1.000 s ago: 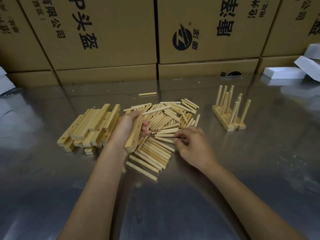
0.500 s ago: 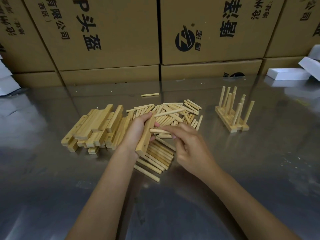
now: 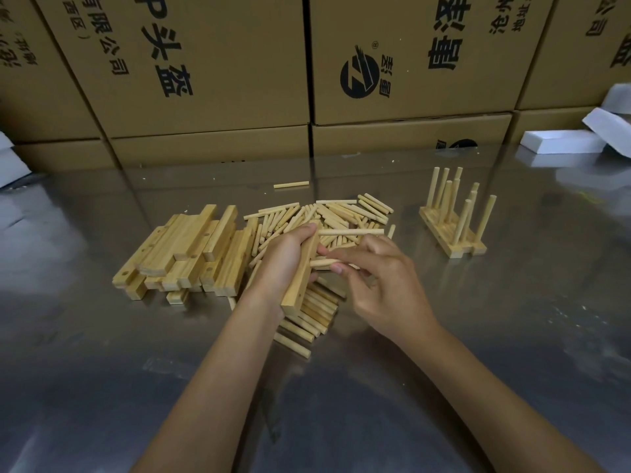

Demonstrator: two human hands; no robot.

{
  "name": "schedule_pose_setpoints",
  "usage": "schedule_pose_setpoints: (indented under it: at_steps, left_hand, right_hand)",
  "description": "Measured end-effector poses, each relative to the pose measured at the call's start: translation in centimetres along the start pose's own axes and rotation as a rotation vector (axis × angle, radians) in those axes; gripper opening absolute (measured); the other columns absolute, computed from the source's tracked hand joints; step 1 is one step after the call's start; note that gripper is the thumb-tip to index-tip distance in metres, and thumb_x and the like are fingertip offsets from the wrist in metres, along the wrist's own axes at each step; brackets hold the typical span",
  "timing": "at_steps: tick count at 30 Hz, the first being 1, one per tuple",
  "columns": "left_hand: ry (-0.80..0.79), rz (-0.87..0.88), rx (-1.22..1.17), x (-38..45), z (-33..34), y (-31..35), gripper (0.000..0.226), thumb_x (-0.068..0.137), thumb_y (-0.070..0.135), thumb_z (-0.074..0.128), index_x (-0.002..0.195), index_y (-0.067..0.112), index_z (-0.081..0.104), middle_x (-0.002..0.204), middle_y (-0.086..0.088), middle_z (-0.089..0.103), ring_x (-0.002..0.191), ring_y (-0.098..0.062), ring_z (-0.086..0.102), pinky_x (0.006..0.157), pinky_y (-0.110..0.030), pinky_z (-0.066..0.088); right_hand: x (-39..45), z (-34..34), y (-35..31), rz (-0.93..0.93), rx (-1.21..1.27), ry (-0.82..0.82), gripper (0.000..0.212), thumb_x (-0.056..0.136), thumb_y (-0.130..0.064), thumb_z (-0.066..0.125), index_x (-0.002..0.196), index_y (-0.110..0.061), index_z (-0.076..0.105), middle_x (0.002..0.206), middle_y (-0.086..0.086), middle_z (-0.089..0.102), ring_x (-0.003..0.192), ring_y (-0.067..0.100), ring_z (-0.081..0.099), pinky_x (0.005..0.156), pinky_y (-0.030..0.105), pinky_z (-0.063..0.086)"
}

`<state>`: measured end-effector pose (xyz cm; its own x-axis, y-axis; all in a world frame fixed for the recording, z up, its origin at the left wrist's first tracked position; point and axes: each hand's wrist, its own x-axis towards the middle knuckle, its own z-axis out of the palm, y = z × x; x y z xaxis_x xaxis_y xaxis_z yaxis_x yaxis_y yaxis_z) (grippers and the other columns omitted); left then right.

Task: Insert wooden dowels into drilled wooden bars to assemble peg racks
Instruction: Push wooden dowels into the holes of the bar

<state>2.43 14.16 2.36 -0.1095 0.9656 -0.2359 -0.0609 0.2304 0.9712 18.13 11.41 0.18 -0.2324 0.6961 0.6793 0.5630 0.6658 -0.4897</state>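
Observation:
My left hand (image 3: 283,261) grips a drilled wooden bar (image 3: 300,281), held tilted above the dowel pile. One dowel (image 3: 351,231) sticks out sideways from the bar's upper end. My right hand (image 3: 382,285) pinches a second dowel (image 3: 322,263), its tip against the bar's side. Loose dowels (image 3: 341,213) lie in a heap on the metal table (image 3: 102,353) behind and under both hands. A stack of drilled bars (image 3: 184,250) lies to the left.
A finished peg rack (image 3: 454,230) with several upright dowels stands at the right. One stray dowel (image 3: 291,185) lies behind the heap. Cardboard boxes (image 3: 205,63) wall off the table's far edge. White foam blocks (image 3: 563,141) sit at the back right.
My right hand picked a dowel from the pile and brought it left to the bar. My left hand lifted the bar slightly and one dowel now sticks out of it.

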Motion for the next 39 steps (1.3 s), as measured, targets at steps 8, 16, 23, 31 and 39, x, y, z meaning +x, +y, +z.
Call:
schedule_pose_setpoints:
  at_steps: [8, 16, 23, 31, 39]
  left_hand:
    - [-0.049, 0.112, -0.066, 0.0, 0.3, 0.3, 0.027, 0.096, 0.042, 0.056, 0.112, 0.027, 0.072, 0.077, 0.000, 0.069, 0.065, -0.013, 0.063, 0.052, -0.026, 0.045]
    - [-0.034, 0.216, 0.002, -0.9, 1.2, 0.5, 0.018, 0.100, 0.038, 0.052, 0.108, 0.041, 0.068, 0.067, 0.007, 0.067, 0.079, -0.017, 0.062, 0.064, -0.032, 0.044]
    - [-0.041, 0.245, 0.083, -1.0, 1.0, 0.8, 0.020, 0.100, 0.041, 0.052, 0.103, 0.042, 0.071, 0.078, 0.016, 0.069, 0.092, -0.012, 0.063, 0.064, -0.029, 0.044]
    - [-0.075, -0.082, -0.128, -0.3, 0.8, -0.1, 0.024, 0.097, 0.037, 0.058, 0.102, 0.017, 0.072, 0.072, 0.002, 0.071, 0.064, -0.014, 0.067, 0.056, -0.027, 0.053]
    - [-0.159, -0.113, -0.536, 0.2, -1.1, 0.1, 0.030, 0.105, 0.021, 0.042, 0.122, 0.001, 0.057, 0.070, -0.005, 0.058, 0.048, -0.009, 0.042, 0.037, -0.017, 0.036]
  right_hand:
    - [-0.3, 0.2, -0.1, -0.018, -0.025, 0.112, 0.022, 0.091, -0.012, 0.068, 0.110, -0.018, 0.076, 0.076, -0.010, 0.049, 0.075, 0.007, 0.042, 0.065, 0.015, 0.031]
    - [-0.5, 0.3, -0.1, 0.022, -0.053, 0.116, 0.016, 0.090, -0.014, 0.069, 0.100, -0.022, 0.078, 0.069, -0.021, 0.048, 0.064, -0.001, 0.041, 0.058, 0.018, 0.030]
    - [-0.4, 0.3, -0.1, 0.124, 0.042, 0.003, 0.016, 0.097, -0.033, 0.060, 0.096, -0.028, 0.075, 0.071, -0.015, 0.070, 0.050, 0.008, 0.054, 0.045, 0.027, 0.037]
    - [0.1, -0.2, -1.3, 0.097, 0.204, 0.085, 0.029, 0.093, -0.029, 0.065, 0.118, -0.021, 0.052, 0.107, -0.009, 0.057, 0.102, 0.010, 0.057, 0.082, 0.021, 0.047]
    - [0.5, -0.7, -0.7, 0.088, 0.077, 0.352, 0.014, 0.089, -0.009, 0.056, 0.103, -0.013, 0.058, 0.098, -0.008, 0.054, 0.093, 0.007, 0.052, 0.084, 0.037, 0.047]
